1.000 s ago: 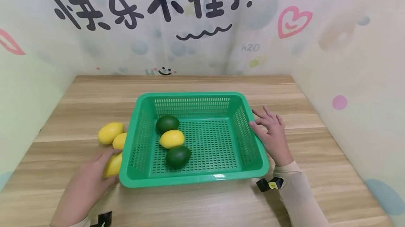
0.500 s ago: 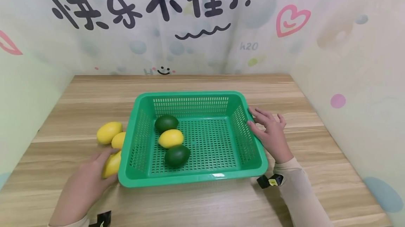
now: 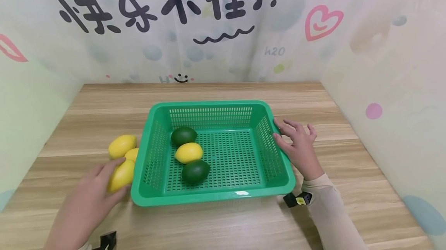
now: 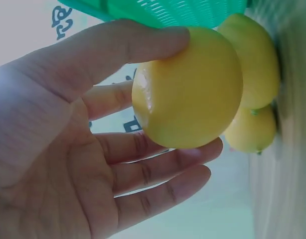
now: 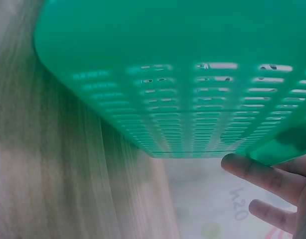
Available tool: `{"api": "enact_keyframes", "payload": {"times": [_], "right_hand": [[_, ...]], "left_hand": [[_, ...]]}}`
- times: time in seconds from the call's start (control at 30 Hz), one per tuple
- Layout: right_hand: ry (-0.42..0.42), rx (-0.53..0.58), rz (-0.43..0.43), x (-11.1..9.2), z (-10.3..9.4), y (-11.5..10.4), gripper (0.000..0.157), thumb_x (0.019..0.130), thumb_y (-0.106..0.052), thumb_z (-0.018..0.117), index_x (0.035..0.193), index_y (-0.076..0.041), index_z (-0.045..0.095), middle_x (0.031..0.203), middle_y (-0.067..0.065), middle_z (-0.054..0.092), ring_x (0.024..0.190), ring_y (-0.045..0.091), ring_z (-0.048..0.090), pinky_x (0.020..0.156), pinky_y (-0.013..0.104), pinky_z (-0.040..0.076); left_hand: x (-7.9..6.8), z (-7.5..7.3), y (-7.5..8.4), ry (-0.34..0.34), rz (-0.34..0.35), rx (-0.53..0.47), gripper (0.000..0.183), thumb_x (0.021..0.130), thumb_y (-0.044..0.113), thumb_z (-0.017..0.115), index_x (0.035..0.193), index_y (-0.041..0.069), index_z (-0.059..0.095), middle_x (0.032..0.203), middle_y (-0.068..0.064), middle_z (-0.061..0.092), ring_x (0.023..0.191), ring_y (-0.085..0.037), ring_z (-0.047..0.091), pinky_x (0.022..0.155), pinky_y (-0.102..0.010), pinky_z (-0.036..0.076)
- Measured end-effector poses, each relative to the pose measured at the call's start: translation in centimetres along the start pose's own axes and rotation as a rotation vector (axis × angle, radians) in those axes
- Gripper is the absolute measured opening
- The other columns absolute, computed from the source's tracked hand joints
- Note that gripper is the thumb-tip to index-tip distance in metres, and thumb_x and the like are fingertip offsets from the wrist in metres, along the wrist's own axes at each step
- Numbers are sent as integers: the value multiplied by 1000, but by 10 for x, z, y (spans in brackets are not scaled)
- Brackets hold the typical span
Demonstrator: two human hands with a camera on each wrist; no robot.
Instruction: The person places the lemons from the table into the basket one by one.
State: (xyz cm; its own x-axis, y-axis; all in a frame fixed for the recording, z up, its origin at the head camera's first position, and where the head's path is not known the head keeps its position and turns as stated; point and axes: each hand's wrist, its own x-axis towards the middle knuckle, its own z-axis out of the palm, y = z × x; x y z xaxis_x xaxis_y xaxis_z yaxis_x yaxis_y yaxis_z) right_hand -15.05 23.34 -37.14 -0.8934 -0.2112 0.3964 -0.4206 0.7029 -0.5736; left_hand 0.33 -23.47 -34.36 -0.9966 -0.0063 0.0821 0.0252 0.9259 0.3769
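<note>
The left hand (image 3: 85,200) is pinching a lemon (image 3: 121,176) between its thumb and fingers; in the left wrist view the thumb is pressing on one side of the fruit while the lower fingers are spreading loosely past the other. Taking the middle of the green basket (image 3: 213,195) as the clock's centre in the head view, the held lemon is sitting outside, between 8 and 9 o'clock, just beside the rim. (Whether it is touching the wood, I cannot tell.)

Two more lemons are lying on the table (image 3: 223,228) close beyond it: the nearer one (image 3: 131,154) at 9 o'clock, partly hiding behind the rim, and the farther one (image 3: 122,146) just past 9. In the left wrist view the pair are touching the table.

The right hand (image 3: 300,145) is resting its thumb and fingertips on the basket's rim at about 3 o'clock, its other fingers spreading loosely.

Inside the basket, three fruits are lying in a row: a dark green one (image 3: 184,136) at 10 o'clock, a yellow one (image 3: 189,153) at 9 and another dark green one (image 3: 196,172) between 7 and 8. Black lettering (image 3: 178,2) is running across the wall towards 12 o'clock.
</note>
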Motion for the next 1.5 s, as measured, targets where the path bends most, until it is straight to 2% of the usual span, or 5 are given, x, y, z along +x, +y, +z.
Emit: {"api": "enact_keyframes", "payload": {"times": [0.27, 0.47, 0.93, 1.1, 1.5], "right_hand": [[5, -1, 9, -1, 0, -1, 43, 98, -14, 69, 139, -2, 64, 108, 21, 74, 136, 41, 45, 112, 70, -2], [19, -16, -2, -2, 1, -2, 42, 97, -14, 69, 138, -3, 65, 119, 20, 73, 135, 42, 45, 112, 70, -2], [7, 7, 29, -1, 0, -2, 43, 98, -14, 69, 139, -3, 64, 105, 20, 76, 136, 42, 43, 112, 70, -1], [6, 12, 38, -2, 0, -2, 42, 98, -14, 69, 138, -2, 64, 103, 19, 75, 137, 42, 43, 112, 70, -1], [20, 28, 39, -2, 2, -2, 42, 97, -13, 69, 138, -3, 65, 101, 17, 75, 137, 43, 43, 112, 70, -1]], "left_hand": [[4, -10, -1, 21, 8, 13, 66, 84, 16, 84, 142, 2, 55, 117, -30, 61, 88, -40, 62, 71, -62, 52], [12, -20, -5, 64, 51, 0, 63, 84, 15, 83, 139, 0, 56, 114, -32, 62, 87, -43, 62, 69, -63, 50], [16, -28, -2, 157, 110, 37, 65, 82, 11, 84, 137, -5, 54, 108, -35, 60, 83, -49, 61, 66, -67, 49], [17, -32, -2, 194, 134, 57, 63, 83, 12, 83, 137, -3, 55, 108, -33, 60, 80, -47, 62, 62, -65, 50], [19, -38, 5, 233, 166, 86, 64, 89, 17, 79, 144, 1, 52, 115, -31, 58, 91, -50, 61, 67, -67, 49]]}}
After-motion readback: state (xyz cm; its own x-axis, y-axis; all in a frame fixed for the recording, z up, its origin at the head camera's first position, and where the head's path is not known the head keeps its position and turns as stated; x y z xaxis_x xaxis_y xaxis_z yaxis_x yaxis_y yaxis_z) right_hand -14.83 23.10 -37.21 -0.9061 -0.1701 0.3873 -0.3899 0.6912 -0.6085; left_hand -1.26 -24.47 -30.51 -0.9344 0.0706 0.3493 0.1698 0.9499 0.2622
